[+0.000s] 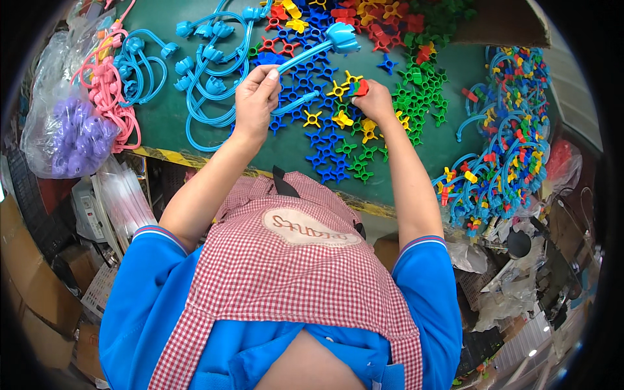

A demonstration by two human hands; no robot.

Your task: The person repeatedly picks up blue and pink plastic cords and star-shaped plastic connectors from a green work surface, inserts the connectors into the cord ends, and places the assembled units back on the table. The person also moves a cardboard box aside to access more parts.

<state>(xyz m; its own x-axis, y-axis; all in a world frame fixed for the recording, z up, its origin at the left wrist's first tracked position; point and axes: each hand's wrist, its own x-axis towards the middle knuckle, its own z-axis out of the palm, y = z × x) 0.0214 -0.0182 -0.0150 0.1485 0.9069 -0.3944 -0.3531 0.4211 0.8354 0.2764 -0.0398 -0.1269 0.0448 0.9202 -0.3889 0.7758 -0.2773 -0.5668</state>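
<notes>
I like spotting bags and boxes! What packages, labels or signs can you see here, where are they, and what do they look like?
Clear plastic bag: left table edge, bulging, full of purple pieces.
Flat clear bags: below it, stacked, see-through.
Cardboard boxes: lower left floor, brown.
Apron patch: on the checked apron, oval, cream with red lettering.
Crumpled clear bags: lower right.

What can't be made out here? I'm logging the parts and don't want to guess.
- Head view: how many small pieces the right hand pinches; its fingers cover most of them.
- Head view: the lower end of the blue tube in the left hand is lost among blue star pieces.
- Head view: contents of the clear bag blur into purple shapes.
- Head view: the cardboard box is cut off by the top edge.
</notes>
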